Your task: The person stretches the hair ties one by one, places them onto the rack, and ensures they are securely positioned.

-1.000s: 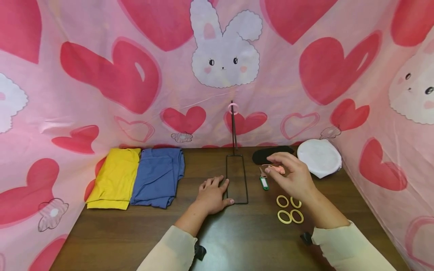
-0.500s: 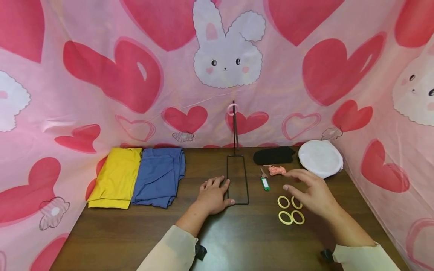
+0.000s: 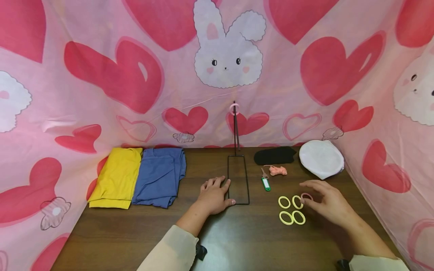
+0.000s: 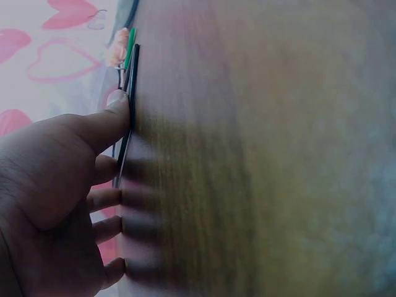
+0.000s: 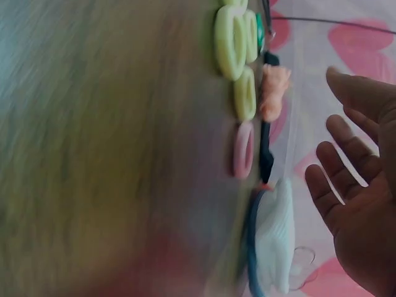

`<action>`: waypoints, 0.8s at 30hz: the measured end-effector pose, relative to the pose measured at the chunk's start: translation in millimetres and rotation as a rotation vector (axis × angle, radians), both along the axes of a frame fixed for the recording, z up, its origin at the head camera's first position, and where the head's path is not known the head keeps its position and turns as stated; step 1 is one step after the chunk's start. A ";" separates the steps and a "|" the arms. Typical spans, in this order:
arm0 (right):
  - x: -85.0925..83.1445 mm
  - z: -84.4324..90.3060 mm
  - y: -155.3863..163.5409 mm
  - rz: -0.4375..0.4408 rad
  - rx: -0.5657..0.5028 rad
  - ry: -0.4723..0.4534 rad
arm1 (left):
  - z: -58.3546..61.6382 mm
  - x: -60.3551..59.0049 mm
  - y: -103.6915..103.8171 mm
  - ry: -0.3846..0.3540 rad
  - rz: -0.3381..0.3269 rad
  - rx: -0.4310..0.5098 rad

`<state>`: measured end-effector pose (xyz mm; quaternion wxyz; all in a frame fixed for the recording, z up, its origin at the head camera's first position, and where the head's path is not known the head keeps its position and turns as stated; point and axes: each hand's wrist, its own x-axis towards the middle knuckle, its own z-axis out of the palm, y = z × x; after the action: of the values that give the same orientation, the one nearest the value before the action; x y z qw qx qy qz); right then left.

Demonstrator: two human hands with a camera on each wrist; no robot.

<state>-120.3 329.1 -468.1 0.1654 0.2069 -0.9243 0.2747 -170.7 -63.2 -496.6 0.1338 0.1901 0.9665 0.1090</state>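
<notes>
The left hand (image 3: 213,195) lies flat on the brown table (image 3: 135,233). Its fingers are straight, and the thumb presses on the black wire stand (image 3: 238,180). It holds nothing. The right hand (image 3: 327,205) hangs just over the table with its fingers spread out, and it holds nothing too. A small pink ring (image 3: 306,196) lies on the table right by its fingertips. Four yellow rings (image 3: 291,209) lie just beside the pink one, between the two hands.

A small pink ring (image 3: 306,196) lies flat on the wooden table, just right of four yellow rings (image 3: 291,209); a wire stand (image 3: 238,180) rests mid-table.
</notes>
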 end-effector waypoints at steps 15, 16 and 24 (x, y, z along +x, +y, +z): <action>-1.2 -15.5 25.6 0.019 0.110 -0.081 | -0.4 -2.0 1.3 -0.010 -0.002 -0.015; -1.3 -15.4 26.6 0.019 0.113 -0.093 | 0.0 -1.9 1.2 -0.009 -0.004 -0.015; -2.0 -15.8 29.7 0.008 0.163 -0.208 | 4.4 0.1 1.1 -0.012 -0.005 -0.015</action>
<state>-122.3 358.8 -483.9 0.0502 0.1939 -0.9549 0.2193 -170.6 -62.1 -492.2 0.1414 0.1910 0.9659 0.1024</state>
